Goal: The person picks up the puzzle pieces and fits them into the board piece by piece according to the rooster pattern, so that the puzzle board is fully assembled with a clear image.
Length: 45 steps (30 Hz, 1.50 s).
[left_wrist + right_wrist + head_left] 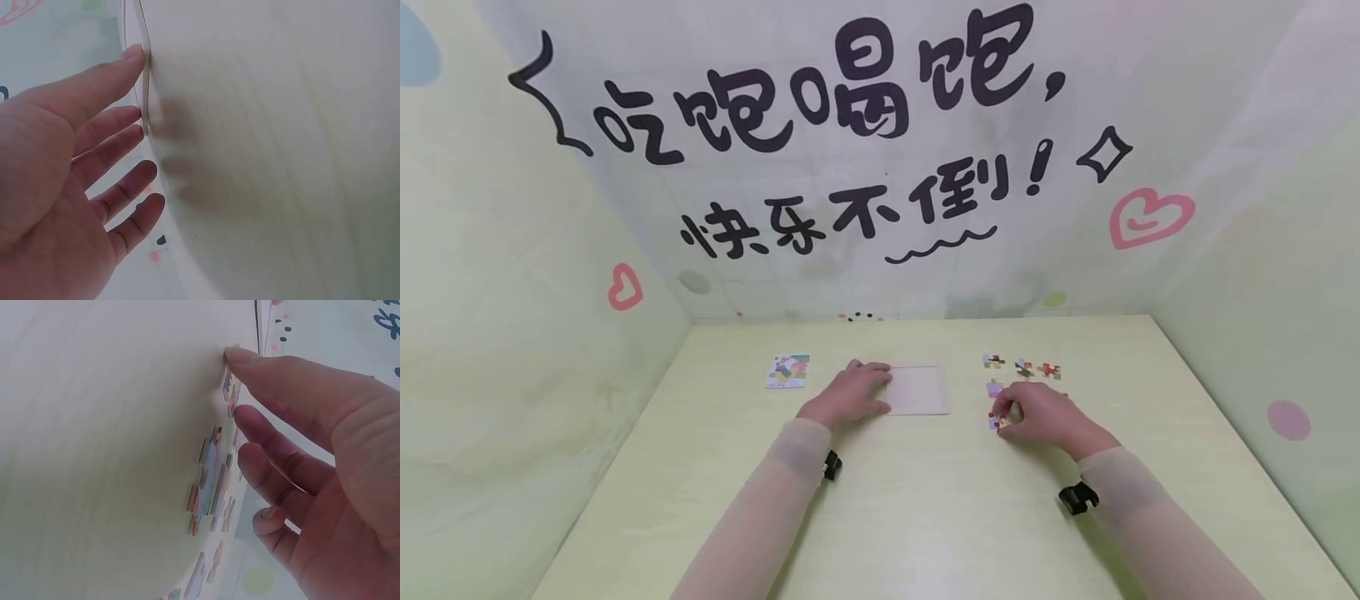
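Observation:
My left hand rests against the left side of a pale, flat rectangular tray. In the left wrist view its thumb and two fingertips touch the edge of the tray, fingers spread and fairly straight. To the right of the tray, my right hand pinches a colourful jigsaw piece between thumb and index finger, low at the table. The right wrist view has this jigsaw piece under the thumb tip, partly hidden. Just beyond it lies a lilac jigsaw piece.
Several loose jigsaw pieces lie beyond the right hand, some partly hidden by it. A square picture card lies left of the left hand. Walls printed with writing and hearts enclose the pale table at the back and sides.

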Available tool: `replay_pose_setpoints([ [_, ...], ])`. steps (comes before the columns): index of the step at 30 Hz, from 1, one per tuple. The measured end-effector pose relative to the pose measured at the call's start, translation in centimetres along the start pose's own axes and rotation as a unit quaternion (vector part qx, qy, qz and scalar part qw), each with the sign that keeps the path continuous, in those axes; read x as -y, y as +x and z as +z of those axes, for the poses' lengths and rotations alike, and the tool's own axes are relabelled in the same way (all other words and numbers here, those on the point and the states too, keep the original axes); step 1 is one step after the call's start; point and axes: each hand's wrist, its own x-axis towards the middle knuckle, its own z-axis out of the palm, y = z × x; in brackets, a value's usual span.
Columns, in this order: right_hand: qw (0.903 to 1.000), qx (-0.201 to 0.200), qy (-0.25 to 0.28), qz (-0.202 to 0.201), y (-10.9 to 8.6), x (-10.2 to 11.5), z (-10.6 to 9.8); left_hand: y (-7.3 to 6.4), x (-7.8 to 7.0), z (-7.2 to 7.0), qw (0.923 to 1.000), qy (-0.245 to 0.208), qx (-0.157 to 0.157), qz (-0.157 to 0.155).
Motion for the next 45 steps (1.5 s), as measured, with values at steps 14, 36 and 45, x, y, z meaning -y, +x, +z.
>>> replay_pose_setpoints([
  [14, 1.0000, -0.001, 0.003, -0.002, 0.1, -0.3, 0.3, -0.2, -0.1, 0.2, 0.9999, 0.011, 0.001, -0.001],
  [36, 0.9987, -0.017, 0.025, -0.041, 0.7, -0.2, 0.5, -0.4, 0.0, 0.2, 0.9999, 0.013, 0.005, -0.004],
  [45, 0.9983, -0.013, 0.024, -0.051, 2.7, 1.0, 0.2, -0.1, 0.0, 0.3, 0.9998, 0.018, 0.012, -0.004],
])
